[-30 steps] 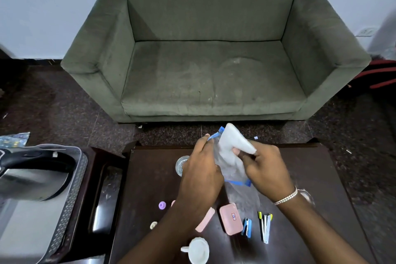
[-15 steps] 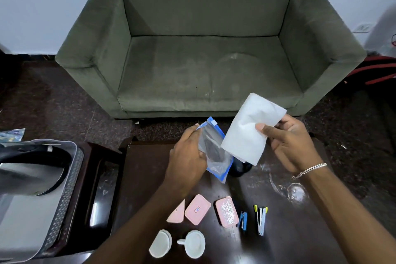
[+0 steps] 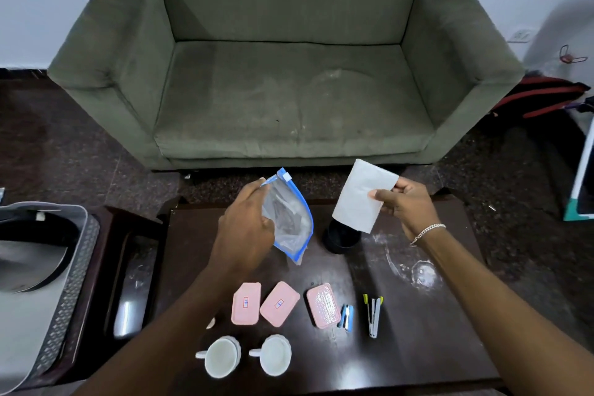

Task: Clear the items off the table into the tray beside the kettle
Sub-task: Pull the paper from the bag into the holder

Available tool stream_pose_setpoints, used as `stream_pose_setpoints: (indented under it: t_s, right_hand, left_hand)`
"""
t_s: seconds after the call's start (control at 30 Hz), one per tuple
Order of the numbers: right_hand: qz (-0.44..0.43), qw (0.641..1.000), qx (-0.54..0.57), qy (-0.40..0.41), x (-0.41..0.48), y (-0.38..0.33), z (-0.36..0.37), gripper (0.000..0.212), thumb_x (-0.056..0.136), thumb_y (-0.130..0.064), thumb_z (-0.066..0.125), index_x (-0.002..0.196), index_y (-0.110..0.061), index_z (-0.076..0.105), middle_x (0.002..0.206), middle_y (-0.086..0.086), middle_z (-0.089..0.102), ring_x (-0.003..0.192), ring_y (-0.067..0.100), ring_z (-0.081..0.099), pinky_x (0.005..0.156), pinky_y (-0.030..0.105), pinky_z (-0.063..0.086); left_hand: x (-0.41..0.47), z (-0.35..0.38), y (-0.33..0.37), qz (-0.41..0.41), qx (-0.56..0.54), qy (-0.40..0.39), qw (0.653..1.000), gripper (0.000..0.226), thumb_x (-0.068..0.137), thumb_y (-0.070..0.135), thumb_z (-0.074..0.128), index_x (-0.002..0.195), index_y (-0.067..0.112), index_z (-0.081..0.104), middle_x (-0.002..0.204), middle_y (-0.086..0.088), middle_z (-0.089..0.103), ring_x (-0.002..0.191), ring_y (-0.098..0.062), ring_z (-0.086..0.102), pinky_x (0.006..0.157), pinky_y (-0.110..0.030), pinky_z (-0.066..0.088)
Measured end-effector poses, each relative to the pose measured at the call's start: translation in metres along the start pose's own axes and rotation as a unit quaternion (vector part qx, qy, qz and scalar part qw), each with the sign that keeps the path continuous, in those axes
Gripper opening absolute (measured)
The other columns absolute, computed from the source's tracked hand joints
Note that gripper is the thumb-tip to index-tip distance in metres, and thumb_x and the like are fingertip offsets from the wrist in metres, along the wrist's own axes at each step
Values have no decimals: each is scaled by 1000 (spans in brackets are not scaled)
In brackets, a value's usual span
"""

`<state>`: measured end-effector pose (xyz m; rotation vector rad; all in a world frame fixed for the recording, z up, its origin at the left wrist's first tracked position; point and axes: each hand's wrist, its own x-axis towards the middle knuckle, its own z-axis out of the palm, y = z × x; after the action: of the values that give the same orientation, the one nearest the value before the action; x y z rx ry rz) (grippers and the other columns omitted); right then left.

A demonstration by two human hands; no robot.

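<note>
My left hand (image 3: 244,231) grips a clear zip bag with a blue edge (image 3: 287,222) above the dark wooden table (image 3: 418,341). My right hand (image 3: 403,206) pinches a folded white paper (image 3: 361,196) by its right edge, held over a black cup (image 3: 340,241). On the table lie three pink cases (image 3: 246,303) (image 3: 279,303) (image 3: 323,305), a small blue stapler (image 3: 346,316), a white stapler with yellow tips (image 3: 373,315), two white mugs (image 3: 221,356) (image 3: 274,354) and a clear glass lid (image 3: 422,272). The grey patterned tray (image 3: 69,286) holds a steel kettle (image 3: 29,254) at the far left.
A green sofa (image 3: 283,74) stands right behind the table. A dark side stand (image 3: 128,267) sits between tray and table. A small pale object (image 3: 210,322) peeks out beside my left forearm. Red and black bags (image 3: 546,96) lie on the floor at the right.
My hands have moved apart: the white paper is out of the zip bag and farther right, the bag stays in my left hand. The view tilted, showing more of the near table.
</note>
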<state>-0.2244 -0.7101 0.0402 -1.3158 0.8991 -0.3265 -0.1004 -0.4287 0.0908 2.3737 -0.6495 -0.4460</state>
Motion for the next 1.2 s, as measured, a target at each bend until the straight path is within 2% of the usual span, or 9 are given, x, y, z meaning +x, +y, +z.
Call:
stream_pose_setpoints:
  t_s: [0.13, 0.3, 0.43, 0.6, 0.7, 0.8, 0.97, 1.1, 1.2]
  right_hand:
    - [23, 998, -43, 39, 9, 25, -5, 30, 79, 7, 75, 108, 1, 71, 96, 14, 76, 78, 24, 70, 61, 30, 55]
    - [63, 989, -90, 94, 23, 54, 0, 18, 78, 7, 75, 90, -5, 71, 88, 15, 71, 54, 18, 60, 45, 24, 54]
    - [89, 986, -69, 121, 32, 71, 12, 16, 77, 12, 73, 81, -2, 66, 86, 17, 64, 61, 25, 59, 43, 23, 54]
    - [89, 983, 37, 159, 23, 92, 26, 18, 81, 20, 63, 86, 3, 60, 88, 17, 59, 72, 27, 59, 51, 28, 61]
    - [69, 983, 32, 168, 14, 108, 30, 19, 83, 20, 61, 89, 3, 55, 86, 18, 59, 73, 28, 60, 55, 29, 62]
    - [7, 976, -131, 174, 4, 120, 30, 16, 83, 8, 64, 88, -7, 60, 82, 8, 66, 76, 25, 65, 57, 26, 56]
    - [-123, 901, -387, 154, -8, 133, 33, 16, 78, 6, 64, 87, -6, 60, 85, 9, 59, 77, 29, 55, 66, 39, 45]
    - [-106, 839, -518, 128, -12, 135, 39, 17, 78, 1, 63, 82, -13, 55, 90, 6, 56, 86, 33, 49, 72, 47, 45]
    - [-40, 829, -543, 131, -13, 135, 46, 18, 80, -2, 63, 88, -18, 60, 102, 5, 51, 99, 32, 45, 84, 47, 44]
  left_hand:
    - [0, 1, -4, -2, 0, 1, 1000, 70, 80, -2, 54, 146, 19, 53, 155, 12, 44, 134, -17, 51, 110, -45, 44]
    - [2, 3, -7, 1, 5, 2, 1000, 70, 80, -2, 55, 146, 20, 53, 155, 12, 44, 134, -16, 51, 110, -43, 44]
    - [4, 4, -9, 4, 9, 1, 1000, 69, 81, -2, 55, 146, 19, 54, 155, 12, 44, 133, -16, 52, 109, -42, 44]
    - [5, 5, -12, 2, 8, -1, 1000, 68, 81, -1, 55, 146, 19, 54, 154, 12, 45, 132, -16, 53, 109, -41, 44]
    - [5, 6, -12, 1, 6, -3, 1000, 68, 82, 0, 55, 147, 20, 53, 155, 13, 44, 132, -16, 52, 110, -43, 44]
    - [6, 7, -14, 3, 7, -7, 1000, 68, 82, 1, 55, 148, 20, 52, 156, 13, 43, 134, -16, 51, 111, -45, 43]
    - [4, 8, -17, 3, 13, -8, 1000, 68, 82, 1, 55, 148, 20, 52, 156, 13, 43, 136, -14, 50, 112, -43, 42]
    - [3, 7, -18, 6, 15, -12, 1000, 69, 82, 1, 55, 149, 20, 52, 157, 13, 43, 137, -14, 49, 112, -43, 42]
    - [4, 7, -20, 8, 17, -13, 1000, 69, 82, 1, 55, 148, 19, 52, 157, 12, 43, 136, -14, 49, 111, -43, 42]
